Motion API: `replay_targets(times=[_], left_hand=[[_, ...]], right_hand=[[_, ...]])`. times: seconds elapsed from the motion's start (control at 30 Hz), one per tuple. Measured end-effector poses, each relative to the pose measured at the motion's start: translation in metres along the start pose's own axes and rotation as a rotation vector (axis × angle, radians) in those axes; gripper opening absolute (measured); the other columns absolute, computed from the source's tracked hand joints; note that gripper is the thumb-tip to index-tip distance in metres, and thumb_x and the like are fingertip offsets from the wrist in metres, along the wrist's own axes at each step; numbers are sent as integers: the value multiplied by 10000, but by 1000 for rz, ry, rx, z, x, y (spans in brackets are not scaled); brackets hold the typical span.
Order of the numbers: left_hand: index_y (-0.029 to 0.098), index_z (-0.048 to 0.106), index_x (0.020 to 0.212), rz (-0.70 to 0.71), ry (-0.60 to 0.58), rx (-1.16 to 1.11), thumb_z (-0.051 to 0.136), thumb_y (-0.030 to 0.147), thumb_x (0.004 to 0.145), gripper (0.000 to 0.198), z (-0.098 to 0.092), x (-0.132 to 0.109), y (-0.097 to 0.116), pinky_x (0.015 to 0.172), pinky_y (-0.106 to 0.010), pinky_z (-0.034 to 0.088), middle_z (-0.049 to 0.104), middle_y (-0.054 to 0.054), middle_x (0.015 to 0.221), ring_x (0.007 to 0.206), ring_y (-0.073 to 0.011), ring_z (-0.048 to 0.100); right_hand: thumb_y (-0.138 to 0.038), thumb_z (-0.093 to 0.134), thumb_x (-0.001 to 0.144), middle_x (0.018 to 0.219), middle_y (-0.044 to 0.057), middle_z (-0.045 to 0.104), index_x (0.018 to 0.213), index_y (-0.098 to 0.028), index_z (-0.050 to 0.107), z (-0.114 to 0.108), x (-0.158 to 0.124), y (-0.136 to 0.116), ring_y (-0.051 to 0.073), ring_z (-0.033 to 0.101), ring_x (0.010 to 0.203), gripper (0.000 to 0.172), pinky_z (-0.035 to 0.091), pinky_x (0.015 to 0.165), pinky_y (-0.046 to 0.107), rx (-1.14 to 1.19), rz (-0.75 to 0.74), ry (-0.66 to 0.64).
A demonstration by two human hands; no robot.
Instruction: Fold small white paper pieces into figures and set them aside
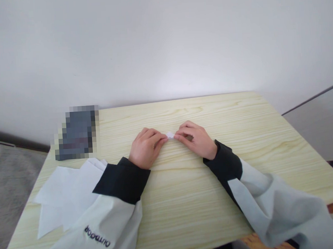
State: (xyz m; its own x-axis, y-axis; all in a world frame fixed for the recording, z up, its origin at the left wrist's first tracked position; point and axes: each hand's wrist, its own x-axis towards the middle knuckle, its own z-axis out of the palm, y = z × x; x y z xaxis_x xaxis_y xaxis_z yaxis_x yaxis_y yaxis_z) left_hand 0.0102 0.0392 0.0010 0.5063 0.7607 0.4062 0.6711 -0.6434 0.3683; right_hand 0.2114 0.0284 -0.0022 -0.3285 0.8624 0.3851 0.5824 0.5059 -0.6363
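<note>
My left hand (145,147) and my right hand (196,139) rest on a pale wooden table (240,135), meeting near its middle. Both hands pinch a small white folded piece of paper (170,135) between their fingertips, one from each side. Most of the paper is hidden by my fingers; only a small white corner shows. Both forearms lie on the table in black-and-light-grey sleeves.
Several white paper sheets (63,194) lie overlapped at the table's left, partly under my left sleeve. A dark flat object (76,133), blurred out, lies at the far left corner. A white wall stands behind the table. Grey floor shows on the left.
</note>
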Motion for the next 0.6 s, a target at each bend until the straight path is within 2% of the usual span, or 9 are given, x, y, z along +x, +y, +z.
replay_targets(times=[0.4,0.6], left_hand=[[175,657,867,-11,-49,-15,472,275,883,211,0,2,2,780,-344,431,646,-61,821,811,-195,530],[170,641,834,-41,-69,-45,465,243,879,196,-1,2,3,772,-345,422,648,-58,828,801,-194,531]], right_hand=[[-251,479,890,933,64,534,903,-181,612,0,-1,-3,146,531,803,151,449,712,271,-69,-32,-38],[-249,480,891,914,57,538,860,-174,616,1,1,-2,142,521,790,159,434,718,275,-86,-18,-65]])
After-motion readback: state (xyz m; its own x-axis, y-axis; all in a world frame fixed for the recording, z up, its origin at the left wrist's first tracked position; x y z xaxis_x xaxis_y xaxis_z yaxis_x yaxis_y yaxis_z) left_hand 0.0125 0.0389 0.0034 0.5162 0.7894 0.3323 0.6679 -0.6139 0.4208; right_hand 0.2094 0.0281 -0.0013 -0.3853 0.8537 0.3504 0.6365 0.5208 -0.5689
